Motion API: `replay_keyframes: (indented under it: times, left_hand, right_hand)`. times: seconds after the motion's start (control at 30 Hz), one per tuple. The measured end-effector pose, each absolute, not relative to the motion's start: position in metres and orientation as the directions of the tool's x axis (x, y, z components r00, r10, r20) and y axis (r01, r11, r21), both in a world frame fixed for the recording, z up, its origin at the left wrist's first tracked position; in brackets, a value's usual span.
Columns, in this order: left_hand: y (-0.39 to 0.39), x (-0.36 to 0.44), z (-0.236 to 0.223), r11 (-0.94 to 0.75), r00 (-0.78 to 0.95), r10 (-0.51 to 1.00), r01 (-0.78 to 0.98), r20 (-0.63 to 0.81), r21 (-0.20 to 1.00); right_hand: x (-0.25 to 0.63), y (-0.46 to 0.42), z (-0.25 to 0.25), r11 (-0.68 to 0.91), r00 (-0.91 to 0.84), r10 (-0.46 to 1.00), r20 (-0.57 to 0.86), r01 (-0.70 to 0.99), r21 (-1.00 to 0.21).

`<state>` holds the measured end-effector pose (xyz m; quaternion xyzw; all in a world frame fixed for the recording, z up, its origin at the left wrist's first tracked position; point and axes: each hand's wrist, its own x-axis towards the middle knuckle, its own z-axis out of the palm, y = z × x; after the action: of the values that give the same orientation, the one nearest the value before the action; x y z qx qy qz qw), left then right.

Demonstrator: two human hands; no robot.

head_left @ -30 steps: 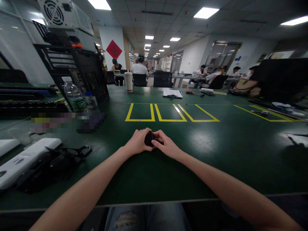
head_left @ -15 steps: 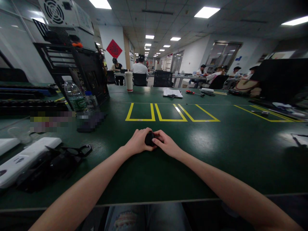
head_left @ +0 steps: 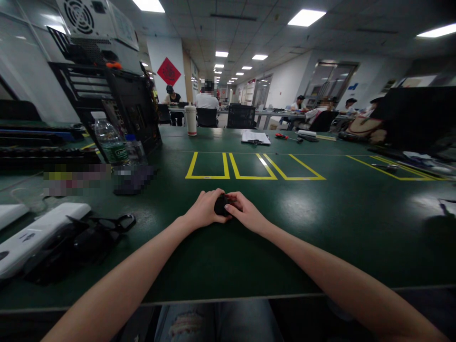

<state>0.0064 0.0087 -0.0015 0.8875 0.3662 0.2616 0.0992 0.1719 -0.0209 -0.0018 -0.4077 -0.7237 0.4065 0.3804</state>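
Observation:
A small black rounded object (head_left: 221, 205) rests on the dark green table (head_left: 320, 237) in front of me. My left hand (head_left: 204, 209) is curled around its left side. From the right, my right hand (head_left: 244, 211) pinches it with fingers and thumb. Both forearms reach out from the near table edge. Most of the object is hidden between my fingers, so I cannot make out what it is.
Yellow taped rectangles (head_left: 249, 167) lie just beyond my hands. At left are a water bottle (head_left: 110, 142), a black computer case (head_left: 117, 104), black glasses (head_left: 114, 223) and a white device (head_left: 39, 237). A cup (head_left: 190, 120) and papers (head_left: 255, 137) stand farther back. People sit at distant tables.

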Motion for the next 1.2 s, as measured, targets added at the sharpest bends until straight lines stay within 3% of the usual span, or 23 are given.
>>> replay_keyframes:
  times: [0.17, 0.37, 0.6, 0.93, 1.2]
  left_hand:
    - [0.0078, 0.0062, -0.0008, -0.71, 0.595, 0.704, 0.596, 0.387, 0.375]
    - [0.007, 0.0056, 0.0009, -0.712, 0.602, 0.702, 0.583, 0.382, 0.391]
    - [0.0063, 0.0058, 0.0021, -0.705, 0.601, 0.709, 0.592, 0.37, 0.39]
    - [0.0083, 0.006, 0.0, -0.709, 0.599, 0.705, 0.597, 0.38, 0.375]
    - [0.0087, 0.0065, -0.0011, -0.716, 0.6, 0.698, 0.592, 0.392, 0.37]
  right_hand:
    - [0.1742, -0.0255, 0.0021, 0.369, -0.436, 0.867, 0.243, 0.232, -0.9]
    - [0.1719, -0.0235, -0.0004, 0.371, -0.37, 0.89, 0.266, 0.249, -0.895]
    - [0.1735, -0.0222, -0.0009, 0.338, -0.407, 0.889, 0.209, 0.275, -0.9]
    - [0.1717, -0.0205, -0.0012, 0.38, -0.369, 0.886, 0.281, 0.233, -0.895]
    - [0.1752, -0.0223, 0.0023, 0.327, -0.427, 0.882, 0.199, 0.25, -0.911]
